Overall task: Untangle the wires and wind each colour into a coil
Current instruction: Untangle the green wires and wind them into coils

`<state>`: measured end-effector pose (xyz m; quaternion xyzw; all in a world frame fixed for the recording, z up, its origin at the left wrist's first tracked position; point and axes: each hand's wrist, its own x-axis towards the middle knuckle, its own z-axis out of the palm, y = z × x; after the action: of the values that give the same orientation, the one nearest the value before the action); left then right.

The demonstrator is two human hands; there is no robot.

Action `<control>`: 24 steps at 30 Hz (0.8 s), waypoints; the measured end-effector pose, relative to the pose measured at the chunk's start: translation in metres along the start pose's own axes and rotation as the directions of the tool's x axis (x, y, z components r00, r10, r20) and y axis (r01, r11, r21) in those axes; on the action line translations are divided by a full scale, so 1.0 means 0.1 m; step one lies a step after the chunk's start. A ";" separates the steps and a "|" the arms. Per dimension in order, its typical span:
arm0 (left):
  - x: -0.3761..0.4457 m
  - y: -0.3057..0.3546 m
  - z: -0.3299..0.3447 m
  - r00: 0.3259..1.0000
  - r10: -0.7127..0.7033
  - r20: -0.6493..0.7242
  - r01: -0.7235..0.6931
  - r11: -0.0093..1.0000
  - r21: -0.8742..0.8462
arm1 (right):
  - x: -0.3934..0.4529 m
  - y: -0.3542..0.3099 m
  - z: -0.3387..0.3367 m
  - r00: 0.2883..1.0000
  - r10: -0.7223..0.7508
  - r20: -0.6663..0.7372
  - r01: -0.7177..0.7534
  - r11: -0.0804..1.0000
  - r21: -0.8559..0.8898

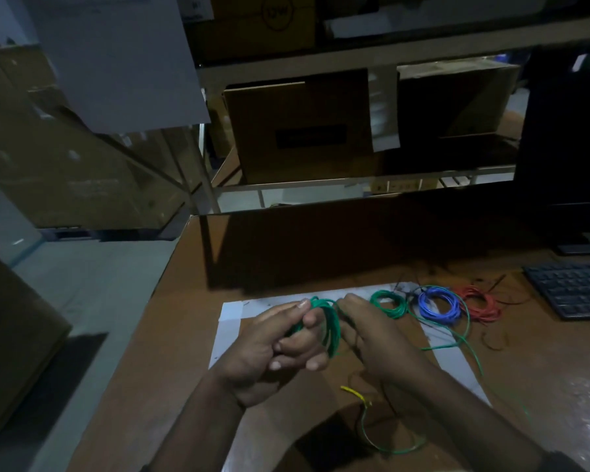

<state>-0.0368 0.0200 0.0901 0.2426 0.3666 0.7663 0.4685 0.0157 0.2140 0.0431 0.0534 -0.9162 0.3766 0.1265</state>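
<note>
While both hands' fingers (315,323) pinch a green coil (327,323), finished coils — green (389,303), blue (438,306), red (482,306) — lie beside keyboard (576,289).

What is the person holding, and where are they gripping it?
A green wire coil, held between both hands: the left hand grips its near-left side, the right hand pinches its far-right edge.

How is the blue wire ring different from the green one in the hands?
The blue coil lies flat on the table; the green coil in the hands is held up on edge.
The blue coil is untouched, while the left hand and right hand both grip the green one.
The blue coil looks finished; the green one trails a loose green tail.
Both are round loops of thin wire.
</note>
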 end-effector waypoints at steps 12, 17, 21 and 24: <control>0.08 0.33 0.14 0.896 0.383 -0.223 -0.442 0.813 -0.379 | -0.28 -0.01 0.46 0.972 0.199 0.128 -0.233 0.899 0.372; 0.18 0.47 0.09 0.767 0.504 -0.398 -0.627 0.721 -0.296 | -0.40 -0.14 0.38 0.953 0.005 0.302 0.016 0.998 -0.066; 0.22 0.41 -0.19 0.695 0.584 -0.420 -0.577 0.801 0.158 | -0.42 -0.35 0.23 0.972 -0.121 0.202 0.139 0.987 -0.076; 0.23 0.28 -0.30 0.687 0.610 -0.395 -0.332 0.747 0.576 | -0.40 -0.50 0.03 0.993 -0.117 0.033 0.116 0.993 0.029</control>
<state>-0.0830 0.0222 0.0943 0.1987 0.5797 0.7888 0.0475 0.0631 0.1768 0.0641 0.1150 -0.9083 0.3801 0.1315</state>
